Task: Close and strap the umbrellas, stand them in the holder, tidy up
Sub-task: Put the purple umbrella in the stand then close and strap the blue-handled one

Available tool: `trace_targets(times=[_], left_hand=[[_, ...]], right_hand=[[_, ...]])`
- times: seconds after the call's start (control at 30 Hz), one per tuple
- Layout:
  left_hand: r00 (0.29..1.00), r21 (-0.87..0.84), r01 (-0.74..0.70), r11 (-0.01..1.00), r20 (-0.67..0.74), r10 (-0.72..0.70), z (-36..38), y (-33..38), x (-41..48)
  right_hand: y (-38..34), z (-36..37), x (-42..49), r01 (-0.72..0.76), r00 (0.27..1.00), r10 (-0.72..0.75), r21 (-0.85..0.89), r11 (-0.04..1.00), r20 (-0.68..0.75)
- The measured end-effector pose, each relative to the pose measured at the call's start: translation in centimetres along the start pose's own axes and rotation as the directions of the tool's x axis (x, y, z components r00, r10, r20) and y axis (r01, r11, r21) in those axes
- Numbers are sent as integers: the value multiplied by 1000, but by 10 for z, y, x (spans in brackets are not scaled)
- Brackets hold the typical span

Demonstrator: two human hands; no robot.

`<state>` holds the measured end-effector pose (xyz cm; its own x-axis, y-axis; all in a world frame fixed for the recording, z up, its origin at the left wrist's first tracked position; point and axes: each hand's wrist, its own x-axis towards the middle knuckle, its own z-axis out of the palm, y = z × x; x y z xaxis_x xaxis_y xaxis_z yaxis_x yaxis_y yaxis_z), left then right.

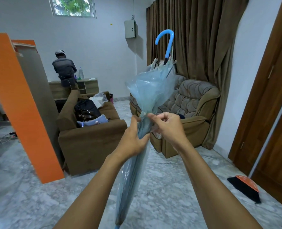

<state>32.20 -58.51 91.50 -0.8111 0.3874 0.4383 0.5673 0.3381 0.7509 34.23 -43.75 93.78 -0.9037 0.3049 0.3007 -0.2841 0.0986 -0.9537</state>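
Head view: at frame centre your left hand (133, 136) grips the folded translucent blue umbrella (147, 90), handle up, while your right hand (168, 126) pinches its canopy

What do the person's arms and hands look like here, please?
The left arm and right arm are bare to the frame's edge, no sleeve in view. The left hand and right hand wear no gloves; no watch, bracelet or ring shows.

The left hand (133, 138) gripped a folded clear-blue umbrella (147, 95) at its middle, blue hooked handle (165, 42) upward. The right hand (167, 125) pinched the canopy beside it. Behind stood a brown sofa (89, 138) and armchair (191, 109); a broom (244, 187) lay on the marble floor (170, 187).
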Motion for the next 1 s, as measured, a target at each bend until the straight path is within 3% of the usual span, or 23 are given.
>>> trace_targets(times=[0.3, 0.6, 0.73, 0.8, 0.87, 1.0], left_hand=[[989, -311, 70, 948, 143, -27, -25, 2, 3], [980, -472, 171, 865, 174, -98, -25, 12, 1], [982, -410, 178, 894, 137, -133, -25, 16, 8], [987, -265, 157, 951, 67, -145, -25, 13, 13], [996, -119, 91, 989, -3, -92, -22, 11, 14], [991, -18, -35, 999, -129, 32, -14, 14, 9]], right_hand=[[1, -18, 3, -93, 979, 49, 222, 971, 196], [3, -14, 1, -126, 985, 67, 397, 909, 160], [4, -14, 0, -117, 986, 56, 421, 899, 154], [4, -13, 1, -108, 990, 58, 416, 903, 130], [3, -11, 0, -109, 993, 79, 421, 900, 89], [1, -6, -2, -104, 993, 117, 399, 911, -7]])
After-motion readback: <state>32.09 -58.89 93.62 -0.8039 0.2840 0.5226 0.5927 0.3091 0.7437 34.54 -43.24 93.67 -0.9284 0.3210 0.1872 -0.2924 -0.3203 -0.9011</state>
